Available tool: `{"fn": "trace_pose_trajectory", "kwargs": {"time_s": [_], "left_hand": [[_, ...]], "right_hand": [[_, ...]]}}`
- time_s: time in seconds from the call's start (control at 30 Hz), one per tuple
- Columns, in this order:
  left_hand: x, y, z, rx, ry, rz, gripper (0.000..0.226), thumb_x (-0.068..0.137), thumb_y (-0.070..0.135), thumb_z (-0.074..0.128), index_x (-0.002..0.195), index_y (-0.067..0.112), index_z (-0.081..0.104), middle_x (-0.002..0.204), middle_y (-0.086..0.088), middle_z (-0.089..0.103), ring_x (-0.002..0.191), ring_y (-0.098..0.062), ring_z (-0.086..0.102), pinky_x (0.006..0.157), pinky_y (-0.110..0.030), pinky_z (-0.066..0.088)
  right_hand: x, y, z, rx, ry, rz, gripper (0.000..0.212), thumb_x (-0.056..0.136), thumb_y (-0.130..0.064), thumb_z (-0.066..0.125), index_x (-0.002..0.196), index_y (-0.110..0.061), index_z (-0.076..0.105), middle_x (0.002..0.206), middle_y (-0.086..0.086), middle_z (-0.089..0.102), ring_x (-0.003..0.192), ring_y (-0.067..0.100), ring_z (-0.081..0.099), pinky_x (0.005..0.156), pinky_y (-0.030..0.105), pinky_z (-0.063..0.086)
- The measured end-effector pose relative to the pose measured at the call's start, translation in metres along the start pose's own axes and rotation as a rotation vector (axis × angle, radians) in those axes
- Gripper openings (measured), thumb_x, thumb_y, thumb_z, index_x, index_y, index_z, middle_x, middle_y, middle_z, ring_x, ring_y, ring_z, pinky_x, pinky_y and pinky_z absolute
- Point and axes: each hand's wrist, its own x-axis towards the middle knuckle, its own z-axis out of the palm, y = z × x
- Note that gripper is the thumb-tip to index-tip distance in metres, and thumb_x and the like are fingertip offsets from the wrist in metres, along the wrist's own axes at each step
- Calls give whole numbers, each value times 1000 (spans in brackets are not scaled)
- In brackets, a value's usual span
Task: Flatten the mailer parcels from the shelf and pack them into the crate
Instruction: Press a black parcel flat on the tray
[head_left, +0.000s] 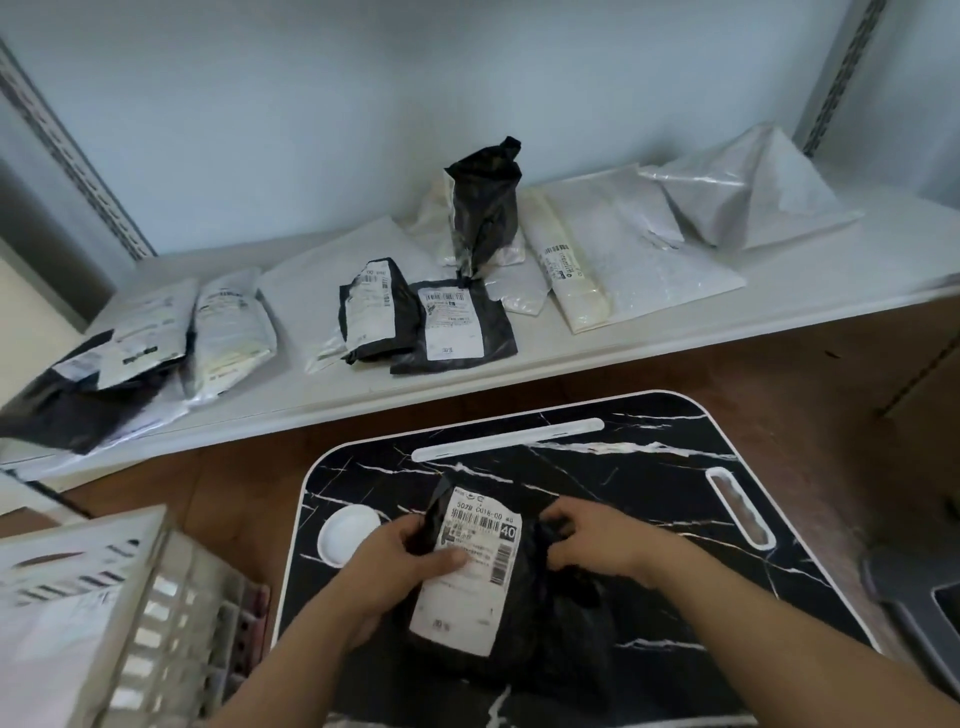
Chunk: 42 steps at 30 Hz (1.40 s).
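A black mailer parcel (470, 587) with a white shipping label lies on the black marble-patterned lap table (675, 499). My left hand (405, 556) grips its left edge, thumb on the label. My right hand (592, 540) pinches the crumpled black plastic on its right side. On the white shelf (779, 291) behind lie several more mailers: a black one standing upright (485, 208), two black labelled ones (452, 325), white and cream ones (613, 249), and a pile at the left (130, 358). The pale slatted crate (156, 623) stands at lower left with a white mailer inside.
A white round recess (348, 535) sits in the lap table's left side, a white slot along its far edge and a handle cut-out at right. The floor is brown wood. A grey object (914, 597) lies at the right edge. Shelf uprights rise at both sides.
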Motion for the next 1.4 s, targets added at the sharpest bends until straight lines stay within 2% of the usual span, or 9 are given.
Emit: {"fn": "trace_pose_trajectory", "kwargs": {"time_s": [0.13, 0.3, 0.43, 0.53, 0.63, 0.87, 1.03, 1.2, 1.4], "left_hand": [[-9, -32, -7, -240, 149, -48, 34, 80, 22, 75, 109, 5, 65, 93, -12, 75, 88, -29, 72, 85, -46, 56], [-11, -52, -1, -241, 468, -7, 24, 95, 41, 54, 93, 20, 65, 88, 1, 67, 84, -16, 63, 70, -28, 48], [-2, -68, 8, 363, 669, 128, 25, 101, 34, 44, 93, 16, 59, 82, 3, 60, 76, -17, 56, 73, -34, 45], [4, -75, 14, 977, 582, 105, 18, 102, 23, 33, 114, 19, 45, 110, 2, 56, 94, -19, 63, 69, -30, 44], [6, -76, 20, 1145, 497, 51, 28, 100, 15, 28, 126, 15, 38, 120, -1, 55, 103, -20, 64, 71, -30, 45], [21, -73, 30, 810, 489, 123, 25, 101, 32, 35, 122, 20, 40, 112, -2, 61, 98, -21, 62, 76, -34, 47], [17, -70, 31, 776, 870, 479, 43, 93, 32, 49, 131, 12, 51, 128, -7, 58, 115, -23, 57, 96, -36, 45], [20, -86, 68, 1042, 473, 658, 53, 103, 44, 16, 140, 22, 47, 148, 0, 44, 142, -17, 30, 111, -39, 23], [32, -108, 67, 1117, 428, 595, 59, 102, 46, 10, 148, 18, 35, 154, -3, 32, 145, -22, 24, 111, -42, 18]], "right_hand": [[3, 7, 14, -168, 267, -67, 28, 83, -16, 68, 110, -20, 63, 102, -4, 59, 93, 10, 55, 79, 18, 42], [13, 11, 30, 136, 578, -73, 20, 86, -12, 69, 103, -21, 63, 89, -1, 62, 80, 12, 56, 70, 21, 39], [21, 16, 52, 157, 651, -48, 42, 88, -14, 66, 128, -14, 54, 97, 0, 64, 89, 15, 61, 84, 27, 48], [17, 18, 73, -131, 739, -26, 53, 89, -35, 62, 137, -17, 47, 130, 4, 51, 120, 21, 49, 102, 35, 40], [11, 16, 102, -418, 833, -202, 57, 92, -55, 39, 134, -20, 53, 141, 2, 48, 136, 21, 37, 111, 41, 31], [15, 30, 146, -747, 589, -436, 63, 99, -58, 15, 137, -19, 45, 147, 2, 46, 141, 20, 27, 105, 44, 24], [15, 20, 132, -607, 709, -381, 54, 102, -48, 17, 141, -22, 43, 153, -1, 36, 145, 15, 20, 110, 42, 19], [18, 31, 139, -819, 583, -427, 65, 91, -47, 37, 149, -17, 35, 155, 4, 32, 146, 23, 19, 109, 44, 20], [18, 36, 142, -877, 634, -462, 72, 88, -47, 38, 150, -12, 29, 157, 6, 28, 146, 25, 20, 109, 48, 21]]}}
